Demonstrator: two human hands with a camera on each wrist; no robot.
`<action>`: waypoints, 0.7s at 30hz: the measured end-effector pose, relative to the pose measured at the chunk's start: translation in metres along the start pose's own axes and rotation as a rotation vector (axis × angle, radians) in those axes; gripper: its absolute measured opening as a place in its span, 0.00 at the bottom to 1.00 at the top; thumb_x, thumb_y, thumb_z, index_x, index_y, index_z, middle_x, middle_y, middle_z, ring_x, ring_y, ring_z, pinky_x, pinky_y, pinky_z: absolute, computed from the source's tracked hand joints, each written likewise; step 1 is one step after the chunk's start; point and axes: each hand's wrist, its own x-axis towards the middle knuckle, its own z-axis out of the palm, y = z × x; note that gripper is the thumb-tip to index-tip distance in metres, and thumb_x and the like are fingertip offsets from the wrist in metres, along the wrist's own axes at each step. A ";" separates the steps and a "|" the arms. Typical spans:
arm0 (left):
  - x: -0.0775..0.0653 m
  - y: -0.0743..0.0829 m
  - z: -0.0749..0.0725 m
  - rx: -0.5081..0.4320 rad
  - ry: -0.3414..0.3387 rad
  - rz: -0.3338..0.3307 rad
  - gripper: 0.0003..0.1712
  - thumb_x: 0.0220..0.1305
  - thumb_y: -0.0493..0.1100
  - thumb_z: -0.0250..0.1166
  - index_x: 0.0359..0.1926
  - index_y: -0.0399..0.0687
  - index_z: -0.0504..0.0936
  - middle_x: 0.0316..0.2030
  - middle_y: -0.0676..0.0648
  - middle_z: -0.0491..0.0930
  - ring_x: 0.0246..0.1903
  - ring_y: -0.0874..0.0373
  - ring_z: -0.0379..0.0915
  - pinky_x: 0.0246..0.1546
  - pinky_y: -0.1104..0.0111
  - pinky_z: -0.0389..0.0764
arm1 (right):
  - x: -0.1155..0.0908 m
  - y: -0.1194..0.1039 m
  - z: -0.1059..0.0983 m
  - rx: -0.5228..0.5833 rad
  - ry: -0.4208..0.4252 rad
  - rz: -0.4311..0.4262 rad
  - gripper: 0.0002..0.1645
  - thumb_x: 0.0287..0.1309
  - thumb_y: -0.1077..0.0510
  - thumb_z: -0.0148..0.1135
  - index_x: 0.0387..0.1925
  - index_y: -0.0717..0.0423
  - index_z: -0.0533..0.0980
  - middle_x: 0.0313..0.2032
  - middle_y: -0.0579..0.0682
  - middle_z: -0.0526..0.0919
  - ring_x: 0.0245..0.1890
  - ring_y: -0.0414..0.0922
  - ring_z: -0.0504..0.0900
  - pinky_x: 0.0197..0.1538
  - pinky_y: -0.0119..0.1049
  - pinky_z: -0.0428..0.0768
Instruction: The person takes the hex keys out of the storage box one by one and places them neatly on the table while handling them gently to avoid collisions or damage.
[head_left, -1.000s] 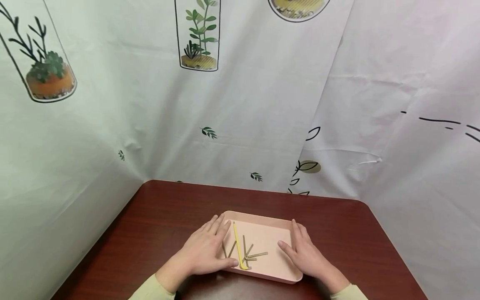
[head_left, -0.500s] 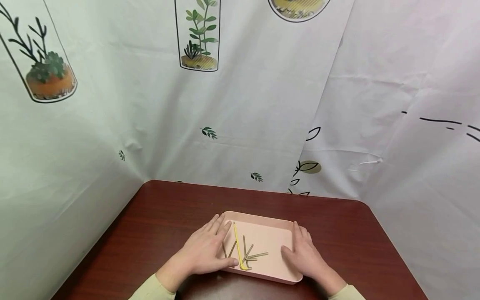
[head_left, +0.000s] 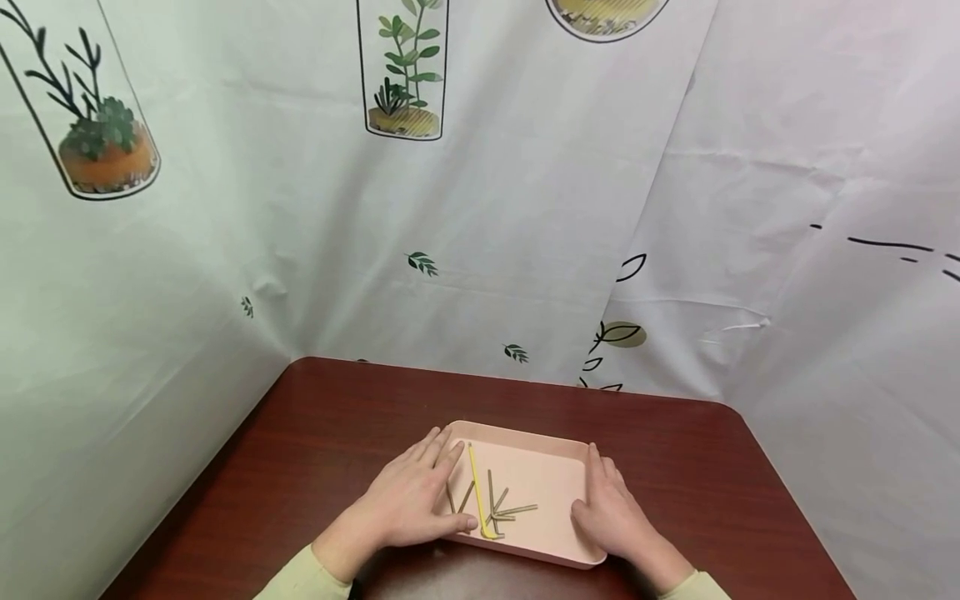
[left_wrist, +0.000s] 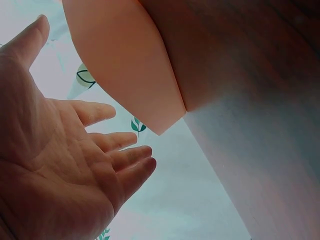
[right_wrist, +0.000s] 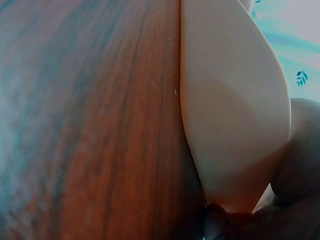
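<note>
Left hand (head_left: pixel 408 502) lay outstretched at a pink tray (head_left: pixel 525 442) of hex keys (head_left: pixel 478 492); right hand (head_left: pixel 613 512) gripped its opposite side. White plant-printed sheeting (head_left: pixel 517 208) enclosed the reddish wood-grain tabletop (head_left: pixel 390 400).

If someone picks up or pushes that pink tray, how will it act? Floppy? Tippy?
The tray looks fairly stiff, since its walls stand up evenly. Being low and broad, it seems unlikely to tip when pushed. The rods lie unfastened on its smooth-looking floor, so they'd probably slide if it were lifted at a slant.
</note>
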 end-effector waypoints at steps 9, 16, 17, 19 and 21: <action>-0.001 -0.002 0.004 -0.002 -0.004 0.001 0.65 0.66 0.86 0.59 0.83 0.39 0.69 0.84 0.31 0.59 0.83 0.34 0.57 0.76 0.46 0.72 | -0.003 0.002 0.002 0.022 -0.017 -0.024 0.59 0.54 0.66 0.66 0.81 0.83 0.49 0.70 0.78 0.68 0.72 0.71 0.68 0.70 0.64 0.73; 0.003 -0.005 0.003 0.007 -0.003 0.011 0.64 0.67 0.85 0.61 0.83 0.38 0.69 0.84 0.31 0.58 0.83 0.34 0.56 0.77 0.46 0.69 | 0.000 0.003 0.002 0.022 0.000 -0.058 0.58 0.53 0.68 0.65 0.80 0.85 0.49 0.69 0.79 0.68 0.71 0.73 0.67 0.70 0.66 0.72; 0.004 -0.005 0.002 0.003 -0.004 0.010 0.64 0.67 0.84 0.61 0.83 0.38 0.69 0.84 0.31 0.58 0.83 0.33 0.56 0.77 0.46 0.69 | 0.001 0.003 0.002 0.019 0.001 -0.059 0.58 0.53 0.68 0.64 0.80 0.85 0.49 0.69 0.79 0.67 0.71 0.73 0.67 0.71 0.66 0.72; 0.005 -0.006 0.002 -0.007 -0.008 0.006 0.64 0.68 0.84 0.61 0.83 0.38 0.69 0.85 0.31 0.58 0.83 0.33 0.56 0.77 0.46 0.69 | 0.002 0.003 0.003 0.019 0.002 -0.055 0.58 0.53 0.68 0.64 0.81 0.84 0.49 0.70 0.79 0.67 0.71 0.73 0.67 0.71 0.65 0.72; 0.005 -0.006 0.002 -0.019 -0.016 0.002 0.63 0.68 0.83 0.60 0.83 0.38 0.68 0.85 0.31 0.57 0.84 0.33 0.55 0.77 0.45 0.69 | 0.003 0.003 0.003 0.018 -0.005 -0.046 0.58 0.53 0.68 0.63 0.81 0.84 0.48 0.70 0.79 0.67 0.71 0.72 0.67 0.71 0.64 0.72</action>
